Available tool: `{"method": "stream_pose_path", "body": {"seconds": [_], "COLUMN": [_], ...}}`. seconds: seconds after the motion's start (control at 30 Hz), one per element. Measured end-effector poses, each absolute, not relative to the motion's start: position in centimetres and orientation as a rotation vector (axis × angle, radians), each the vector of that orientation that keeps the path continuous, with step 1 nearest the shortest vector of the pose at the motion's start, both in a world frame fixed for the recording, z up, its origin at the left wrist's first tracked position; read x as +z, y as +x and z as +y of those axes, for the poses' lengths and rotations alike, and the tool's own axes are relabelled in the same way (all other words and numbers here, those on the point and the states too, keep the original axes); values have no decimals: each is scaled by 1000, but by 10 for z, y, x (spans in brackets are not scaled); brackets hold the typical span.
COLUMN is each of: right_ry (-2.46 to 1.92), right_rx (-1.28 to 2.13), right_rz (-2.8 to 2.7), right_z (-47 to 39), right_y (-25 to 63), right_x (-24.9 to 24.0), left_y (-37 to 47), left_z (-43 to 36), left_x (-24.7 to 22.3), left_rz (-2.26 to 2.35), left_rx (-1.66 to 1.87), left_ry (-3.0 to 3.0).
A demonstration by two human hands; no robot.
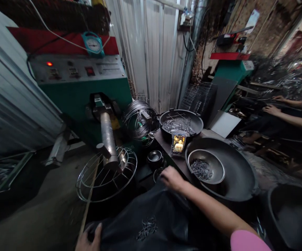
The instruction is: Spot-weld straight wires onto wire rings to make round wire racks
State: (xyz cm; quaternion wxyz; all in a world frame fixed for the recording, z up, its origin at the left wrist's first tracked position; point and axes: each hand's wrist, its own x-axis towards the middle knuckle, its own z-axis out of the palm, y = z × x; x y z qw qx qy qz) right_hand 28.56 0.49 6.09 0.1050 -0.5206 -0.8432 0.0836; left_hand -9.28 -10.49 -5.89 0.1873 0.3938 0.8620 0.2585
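A black apron [124, 223] is spread out in front of me, and a small pile of short metal wire pieces [147, 228] lies on it. The far right corner is pinched in my right hand [172, 178], which is closed on it beside a small dark bowl [158, 174]. At the lower left, my left hand [89, 240] is closed on the apron's near edge, its thumb raised; the lower fingers are cut off by the frame. A metal bowl [220, 164] holding more wire pieces sits in a wide black pan [242, 170] to my right.
A green machine [62, 97] with a cylindrical arm stands ahead-left, above a round wire rack [133, 174]. Beyond are a wire coil [132, 120], another pan [199, 122] of wire parts and a lit phone [178, 143]. Another person's hands [272, 109] show at right.
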Motion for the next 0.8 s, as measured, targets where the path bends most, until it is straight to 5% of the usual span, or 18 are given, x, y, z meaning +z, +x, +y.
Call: {"method": "stream_pose_path", "body": {"seconds": [0.2, 0.43, 0.8], "right_ry": [-1519, -1666, -1545], "right_rx": [720, 814, 710], "right_rz": [-2720, -2596, -2872], "right_z": [-60, -54, -83], "right_y": [220, 220, 198], "right_x": [22, 28, 22], "left_y": [-84, -77, -83], "left_z": [-116, -128, -136], "left_x": [-46, -33, -51], "left_rz": [2456, 2408, 2413], "left_rx": [800, 1132, 1189], "left_ry": [1123, 1350, 1616]}}
